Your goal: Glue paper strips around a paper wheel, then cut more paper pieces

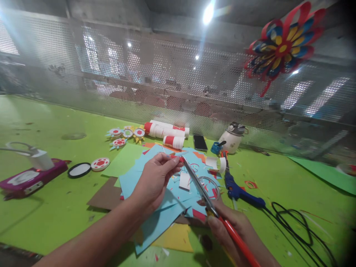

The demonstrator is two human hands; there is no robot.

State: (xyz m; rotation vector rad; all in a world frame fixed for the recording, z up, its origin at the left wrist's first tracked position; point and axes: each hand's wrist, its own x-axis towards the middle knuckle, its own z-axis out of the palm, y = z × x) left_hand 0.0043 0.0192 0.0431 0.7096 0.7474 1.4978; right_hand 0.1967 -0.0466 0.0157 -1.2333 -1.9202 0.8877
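Over the pile of light blue paper (155,218), my left hand (158,174) pinches a small red paper piece (180,160) between thumb and fingertips. My right hand (230,226) grips scissors (198,182) with red handles, their tips pointing away from me and touching or right beside the red piece. Whether the blades are apart is hard to make out. Beneath them lie small red and white scraps, a white paper rectangle (185,181) and a clear round ring (215,189).
To the right lies a blue glue gun (241,194) with a coiled black cable (294,222). Behind are paper cups (174,142), a phone (200,142), a blue jar (215,147) and a bottle (233,139). A purple power strip (30,181) sits left, near round red-and-white discs (100,164).
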